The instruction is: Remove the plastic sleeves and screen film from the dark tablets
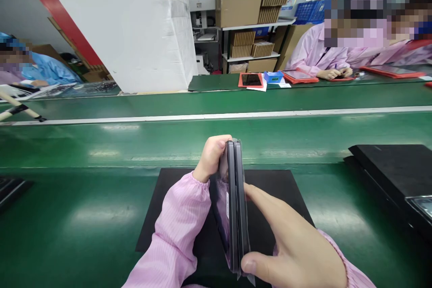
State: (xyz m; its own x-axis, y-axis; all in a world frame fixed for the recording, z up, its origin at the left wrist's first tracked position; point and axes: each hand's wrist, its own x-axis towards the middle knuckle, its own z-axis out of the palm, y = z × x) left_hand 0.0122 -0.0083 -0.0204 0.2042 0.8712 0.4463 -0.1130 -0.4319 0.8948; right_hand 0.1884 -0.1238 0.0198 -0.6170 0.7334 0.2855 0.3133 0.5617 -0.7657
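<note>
Surface: a green conveyor surface [101,144] runs crosswise, reaching past both hands.
Beyond the hands: across the line, a co-worker in a pink smock [317,49] is near red-framed tablets [299,76]; a person in a blue smock [43,69] is far off the left hand's side.
Right of the right hand: a black stack of cases [388,166].
Under the hands: a black mat [280,191].
Between the hands: dark tablet slabs [234,202], on edge, pressed together, partly in clear film.
Long axis: runs away from the onlooker's near side, over the mat; the left hand is nearer the far end, the right hand the near end.
Left hand [211,157]: curled closed around the far end, holding the slabs.
Right hand [290,238]: fingers spread, thumb at the near end, index finger [259,195] along the side, gripping.
</note>
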